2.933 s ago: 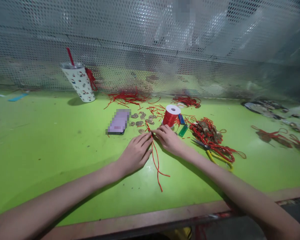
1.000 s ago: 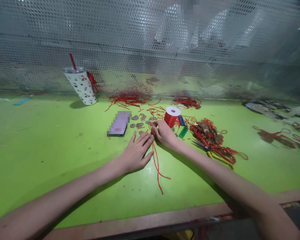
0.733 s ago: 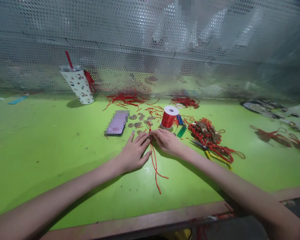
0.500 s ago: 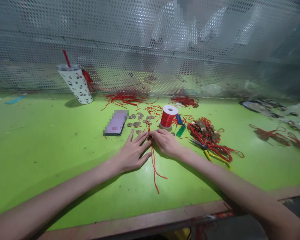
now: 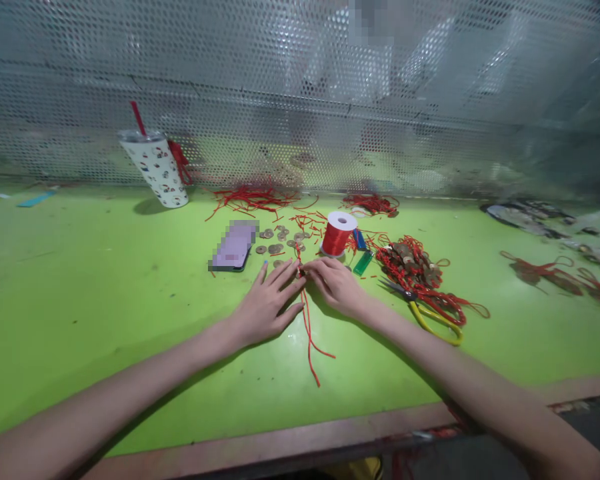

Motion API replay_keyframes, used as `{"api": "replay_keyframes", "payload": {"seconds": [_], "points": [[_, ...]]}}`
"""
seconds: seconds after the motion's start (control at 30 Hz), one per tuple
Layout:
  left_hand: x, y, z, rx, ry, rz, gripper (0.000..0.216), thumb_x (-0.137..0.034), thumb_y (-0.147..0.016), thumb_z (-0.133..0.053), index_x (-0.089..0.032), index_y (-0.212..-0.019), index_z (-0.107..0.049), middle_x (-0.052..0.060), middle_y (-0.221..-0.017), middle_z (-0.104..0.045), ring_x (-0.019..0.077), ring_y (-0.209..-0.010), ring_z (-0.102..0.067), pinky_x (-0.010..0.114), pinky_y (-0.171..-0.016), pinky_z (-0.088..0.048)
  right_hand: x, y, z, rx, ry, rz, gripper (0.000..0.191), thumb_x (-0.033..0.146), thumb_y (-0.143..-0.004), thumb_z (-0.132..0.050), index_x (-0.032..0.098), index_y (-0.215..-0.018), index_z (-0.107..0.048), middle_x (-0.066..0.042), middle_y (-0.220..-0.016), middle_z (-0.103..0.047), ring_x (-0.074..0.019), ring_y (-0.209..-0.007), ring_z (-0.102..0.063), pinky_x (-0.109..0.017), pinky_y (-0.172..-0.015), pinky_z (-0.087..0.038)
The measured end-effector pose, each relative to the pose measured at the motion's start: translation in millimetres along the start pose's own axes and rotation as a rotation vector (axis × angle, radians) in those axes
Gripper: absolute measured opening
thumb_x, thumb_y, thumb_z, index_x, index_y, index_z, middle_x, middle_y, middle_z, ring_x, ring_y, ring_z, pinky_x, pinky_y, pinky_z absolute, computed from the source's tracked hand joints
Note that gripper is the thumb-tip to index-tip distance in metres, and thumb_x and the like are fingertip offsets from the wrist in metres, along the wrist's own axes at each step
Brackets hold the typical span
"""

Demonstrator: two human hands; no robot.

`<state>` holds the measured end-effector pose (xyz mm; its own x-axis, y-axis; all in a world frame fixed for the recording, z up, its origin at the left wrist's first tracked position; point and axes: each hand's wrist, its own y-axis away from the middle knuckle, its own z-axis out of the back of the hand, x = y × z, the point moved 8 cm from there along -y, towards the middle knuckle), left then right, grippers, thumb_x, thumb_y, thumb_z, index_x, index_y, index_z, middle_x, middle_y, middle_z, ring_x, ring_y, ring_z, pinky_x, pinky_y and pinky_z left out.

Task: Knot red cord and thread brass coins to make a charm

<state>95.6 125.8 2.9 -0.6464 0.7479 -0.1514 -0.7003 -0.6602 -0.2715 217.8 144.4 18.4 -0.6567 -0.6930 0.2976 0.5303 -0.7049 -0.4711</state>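
Works a bundle of thin red cord strands (image 5: 307,320), flat on the bright green tabletop (image 5: 105,280) between the two hands. Upper end under the fingertips, loose tails trailing back toward the wrists.

Presses left hand (image 5: 267,307) flat, fingers spread wide, foremost tips resting by the cord's upper end. Draws right hand (image 5: 337,283) fingers narrow, tips together on that same end, tip to tip with the left. Too small to tell whether a coin sits between them.

Changed against a second ago: right hand then farther out, tips among the coins just short of the spool; now pulled back to the cord end. Left hand in the same flat spread throughout. Cord tails in the same lie. Reads as a reach to the coins finished and both hands back on one spot of the cord.

Just beyond the fingertips: loose round brass coins (image 5: 275,248), scattered. Beyond the left fingertips: flat lilac phone (image 5: 234,245). Beyond the right fingertips: upright white-capped spool of red cord (image 5: 337,235), slim green lighter (image 5: 364,262) near it. Outboard of the right knuckles: heap of brass coins tied in red cord (image 5: 413,260), yellow-handled scissors (image 5: 430,320) touching its near edge.
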Motion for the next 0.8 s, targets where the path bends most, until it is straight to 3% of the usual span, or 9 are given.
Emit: {"api": "replay_keyframes", "payload": {"seconds": [0.27, 0.47, 0.63, 0.8], "points": [[-7, 5, 15, -0.159, 0.049, -0.095, 0.029, -0.027, -0.101, -0.048, -0.015, -0.119, -0.067, 0.018, -0.146, -0.055, 0.0331, -0.140, -0.045, 0.063, -0.117, -0.033, 5, 2, 7, -0.053, 0.005, 0.046, 0.025, 0.024, -0.105, -0.039, 0.015, -0.110, -0.062, -0.015, -0.098, -0.068, -0.0248, -0.087, -0.060, -0.041, -0.079, -0.050], [-12, 7, 22, -0.202, 0.129, -0.144, 0.021, -0.024, -0.098, -0.054, -0.016, -0.112, -0.068, 0.017, -0.137, -0.059, 0.0313, -0.134, -0.050, 0.058, -0.116, -0.038, 31, 11, 9, 0.074, -0.017, 0.153, 0.028, 0.026, -0.104, -0.041, 0.017, -0.093, -0.064, -0.010, -0.087, -0.064, -0.0232, -0.083, -0.052, -0.040, -0.080, -0.048], [-21, 14, 28, -0.219, 0.249, -0.262, 0.016, -0.020, -0.096, -0.057, -0.015, -0.105, -0.070, 0.017, -0.131, -0.062, 0.0287, -0.129, -0.055, 0.050, -0.111, -0.046, 41, 26, 8, 0.189, -0.103, 0.141, 0.028, 0.029, -0.104, -0.043, 0.015, -0.099, -0.067, -0.010, -0.091, -0.062, -0.0228, -0.088, -0.053, -0.040, -0.083, -0.048], [-21, 21, 35, -0.295, 0.248, -0.221, 0.010, -0.018, -0.094, -0.060, -0.017, -0.089, -0.068, 0.014, -0.120, -0.067, 0.0282, -0.120, -0.060, 0.054, -0.108, -0.046, 39, 28, 12, 0.160, -0.130, 0.125, 0.032, 0.027, -0.104, -0.042, 0.016, -0.087, -0.067, -0.008, -0.084, -0.060, -0.0215, -0.082, -0.051, -0.039, -0.080, -0.047]]}}
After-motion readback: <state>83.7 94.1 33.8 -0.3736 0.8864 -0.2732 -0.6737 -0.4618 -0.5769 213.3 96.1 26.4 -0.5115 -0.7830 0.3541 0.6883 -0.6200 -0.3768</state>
